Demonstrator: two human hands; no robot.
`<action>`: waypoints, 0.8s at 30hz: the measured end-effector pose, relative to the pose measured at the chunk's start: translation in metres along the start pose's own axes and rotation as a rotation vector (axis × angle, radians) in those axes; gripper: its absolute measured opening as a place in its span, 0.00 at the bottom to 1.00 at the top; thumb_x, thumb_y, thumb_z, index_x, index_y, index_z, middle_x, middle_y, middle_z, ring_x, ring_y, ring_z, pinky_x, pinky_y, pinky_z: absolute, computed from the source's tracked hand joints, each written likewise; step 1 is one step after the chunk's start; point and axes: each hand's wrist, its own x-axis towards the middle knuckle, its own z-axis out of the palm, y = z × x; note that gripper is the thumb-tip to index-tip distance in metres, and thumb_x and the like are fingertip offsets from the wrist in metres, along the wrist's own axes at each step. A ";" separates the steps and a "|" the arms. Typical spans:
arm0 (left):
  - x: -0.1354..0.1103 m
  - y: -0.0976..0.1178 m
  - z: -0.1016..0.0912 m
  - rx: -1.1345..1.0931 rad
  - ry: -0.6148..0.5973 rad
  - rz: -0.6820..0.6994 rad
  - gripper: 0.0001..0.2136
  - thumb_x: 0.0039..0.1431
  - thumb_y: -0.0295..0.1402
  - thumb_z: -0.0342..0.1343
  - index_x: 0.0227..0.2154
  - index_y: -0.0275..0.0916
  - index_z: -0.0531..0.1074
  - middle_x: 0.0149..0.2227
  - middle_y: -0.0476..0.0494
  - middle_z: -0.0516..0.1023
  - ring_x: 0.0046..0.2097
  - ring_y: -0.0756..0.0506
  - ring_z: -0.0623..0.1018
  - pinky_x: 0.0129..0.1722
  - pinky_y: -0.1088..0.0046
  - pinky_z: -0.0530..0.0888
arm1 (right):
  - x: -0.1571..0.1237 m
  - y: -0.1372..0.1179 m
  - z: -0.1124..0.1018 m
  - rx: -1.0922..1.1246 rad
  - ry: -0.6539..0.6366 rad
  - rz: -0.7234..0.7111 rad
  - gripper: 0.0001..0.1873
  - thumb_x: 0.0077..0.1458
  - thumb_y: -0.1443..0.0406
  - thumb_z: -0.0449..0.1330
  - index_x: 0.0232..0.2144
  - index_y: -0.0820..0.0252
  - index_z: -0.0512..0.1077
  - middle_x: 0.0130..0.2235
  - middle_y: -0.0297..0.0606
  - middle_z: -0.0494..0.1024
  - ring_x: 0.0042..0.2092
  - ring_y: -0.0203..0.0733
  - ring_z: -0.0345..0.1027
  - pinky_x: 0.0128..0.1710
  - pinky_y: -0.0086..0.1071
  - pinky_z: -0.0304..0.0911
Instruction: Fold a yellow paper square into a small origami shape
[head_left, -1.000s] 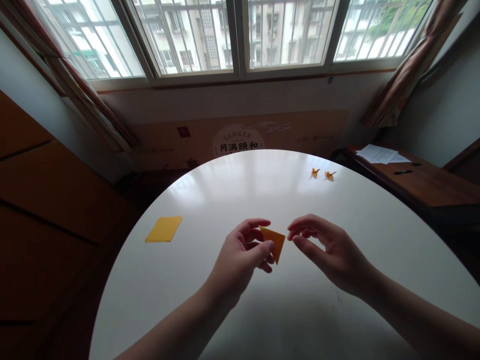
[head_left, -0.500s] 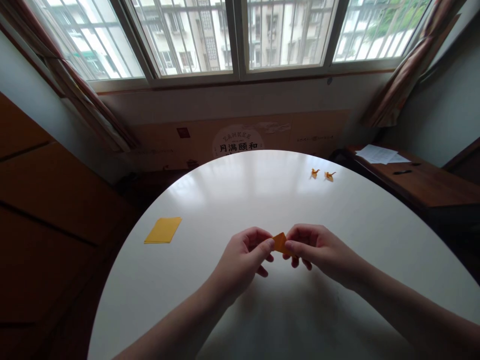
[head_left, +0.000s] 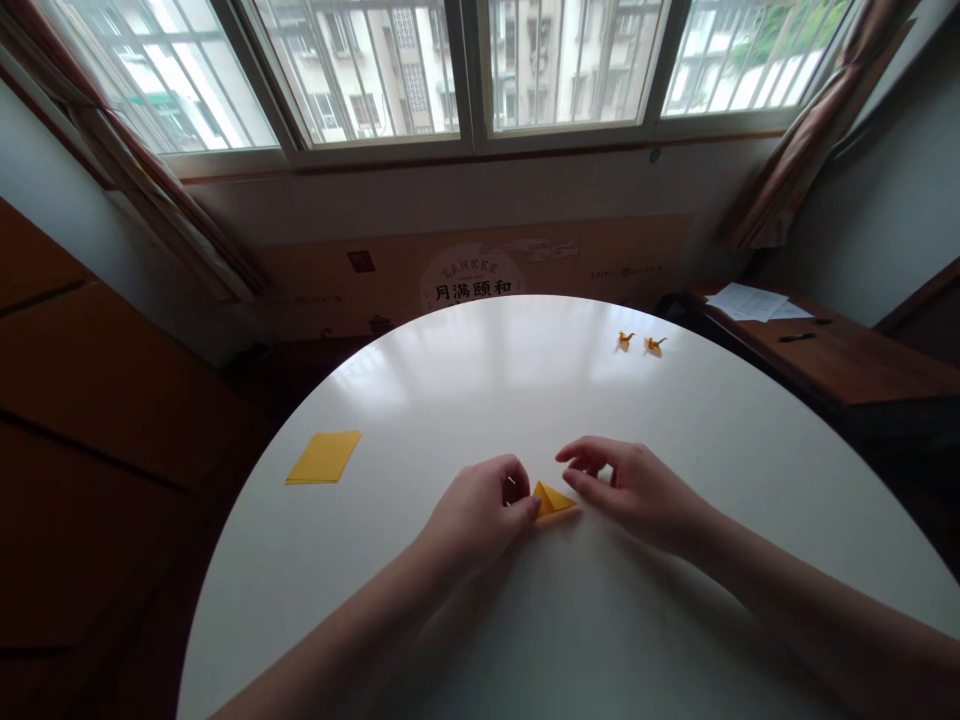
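A small orange paper folded into a triangle [head_left: 553, 497] lies on the round white table [head_left: 525, 620] in front of me. My left hand [head_left: 480, 510] is curled, its thumb and fingertips pressing the paper's left corner onto the table. My right hand [head_left: 637, 490] sits just right of the paper, fingers bent and slightly apart, its thumb touching the right edge of the triangle.
A stack of orange paper squares [head_left: 323, 457] lies at the table's left. Two small folded orange cranes [head_left: 625, 340] [head_left: 655, 345] stand at the far right. A wooden desk [head_left: 840, 365] with papers [head_left: 750, 301] and a pen stands to the right, windows behind.
The triangle was held up in my left hand, then pinched by both hands; now it lies lowered on the table with both hands pressing at it.
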 end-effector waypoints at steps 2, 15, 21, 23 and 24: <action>0.003 -0.003 0.000 -0.011 0.017 0.007 0.05 0.53 0.35 0.58 0.28 0.40 0.73 0.30 0.47 0.79 0.31 0.45 0.76 0.29 0.73 0.67 | 0.007 0.008 -0.001 -0.017 0.089 -0.035 0.13 0.61 0.57 0.59 0.42 0.58 0.78 0.37 0.39 0.81 0.35 0.42 0.73 0.33 0.33 0.67; -0.008 0.011 0.016 0.389 0.136 0.121 0.07 0.60 0.33 0.55 0.32 0.42 0.78 0.35 0.44 0.79 0.35 0.43 0.77 0.33 0.71 0.66 | 0.009 0.018 -0.007 0.077 -0.002 -0.105 0.13 0.57 0.57 0.64 0.36 0.61 0.80 0.35 0.40 0.81 0.35 0.43 0.74 0.35 0.33 0.68; -0.007 0.012 0.013 0.426 0.060 0.183 0.10 0.62 0.34 0.54 0.34 0.43 0.81 0.38 0.44 0.80 0.34 0.44 0.77 0.34 0.69 0.66 | -0.006 0.018 -0.008 -0.201 -0.034 -0.434 0.14 0.53 0.58 0.69 0.41 0.56 0.80 0.44 0.44 0.80 0.47 0.50 0.71 0.48 0.41 0.67; 0.000 0.012 0.009 0.412 0.007 0.218 0.10 0.61 0.32 0.54 0.34 0.43 0.82 0.37 0.44 0.81 0.35 0.44 0.78 0.34 0.69 0.67 | -0.007 0.018 -0.005 -0.257 -0.034 -0.462 0.15 0.54 0.58 0.69 0.43 0.56 0.80 0.45 0.44 0.79 0.48 0.50 0.70 0.48 0.42 0.67; 0.004 0.012 0.007 0.400 -0.024 0.239 0.10 0.60 0.31 0.54 0.33 0.43 0.82 0.36 0.44 0.81 0.35 0.44 0.78 0.34 0.69 0.67 | -0.008 0.018 -0.003 -0.275 -0.033 -0.458 0.16 0.54 0.58 0.68 0.44 0.57 0.79 0.45 0.44 0.79 0.47 0.50 0.69 0.46 0.42 0.67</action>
